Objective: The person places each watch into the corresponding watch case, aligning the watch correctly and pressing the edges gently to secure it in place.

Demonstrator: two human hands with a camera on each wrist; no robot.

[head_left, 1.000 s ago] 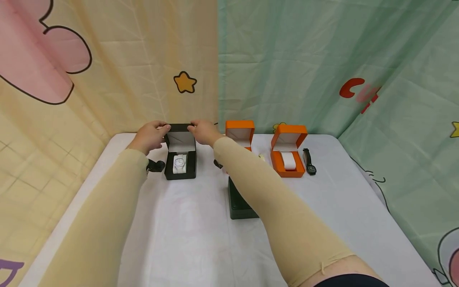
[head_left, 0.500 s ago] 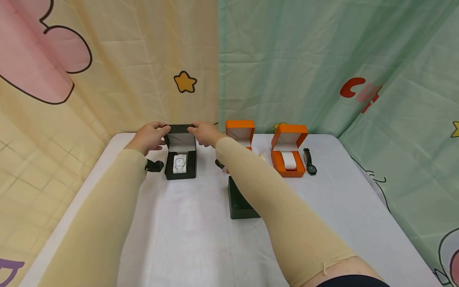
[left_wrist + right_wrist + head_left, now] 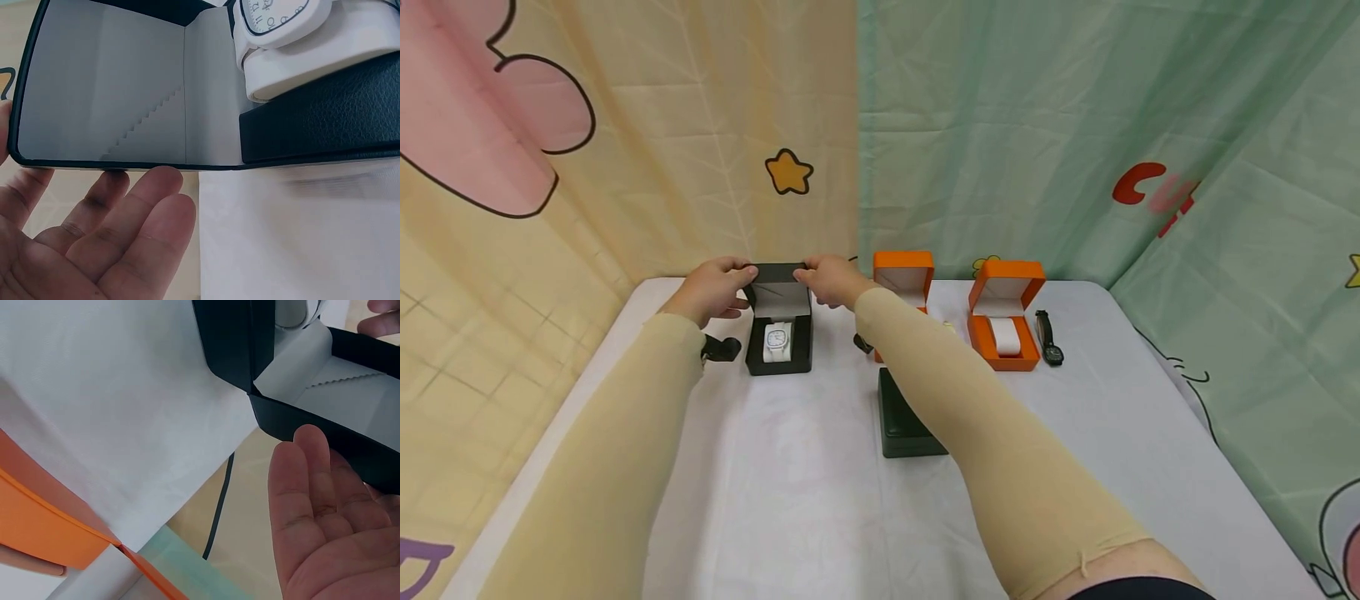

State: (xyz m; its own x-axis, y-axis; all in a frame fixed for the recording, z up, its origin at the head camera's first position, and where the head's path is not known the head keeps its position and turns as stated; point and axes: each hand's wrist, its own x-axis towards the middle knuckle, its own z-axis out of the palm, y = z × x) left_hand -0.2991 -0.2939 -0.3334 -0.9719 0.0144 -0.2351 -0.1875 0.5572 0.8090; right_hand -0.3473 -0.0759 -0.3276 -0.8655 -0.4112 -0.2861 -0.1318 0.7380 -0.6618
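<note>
A black watch box (image 3: 780, 368) stands open at the table's back left, its lid (image 3: 778, 297) raised and lined in pale grey. In its base sits a white watch (image 3: 777, 339) around a white cushion. My left hand (image 3: 709, 289) pinches the lid's left corner, thumb in front. My right hand (image 3: 832, 280) pinches the right corner. In the left wrist view, the left fingers (image 3: 165, 222) spread along the lid's outer side. In the right wrist view, the right fingers (image 3: 310, 469) lie straight against the lid's other side.
A dark green box (image 3: 913, 435) sits mid-table, partly under my right forearm. Behind it stands an open orange box (image 3: 902, 260), partly hidden. Another open orange box (image 3: 1011, 363) holds a white cushion (image 3: 1003, 336); a black-strapped watch (image 3: 1049, 339) lies to its right. Curtains hang behind the table.
The black box's lid has tipped slightly forward and down, with both hands moving along on its corners. The other boxes and the black-strapped watch have stayed in place.
</note>
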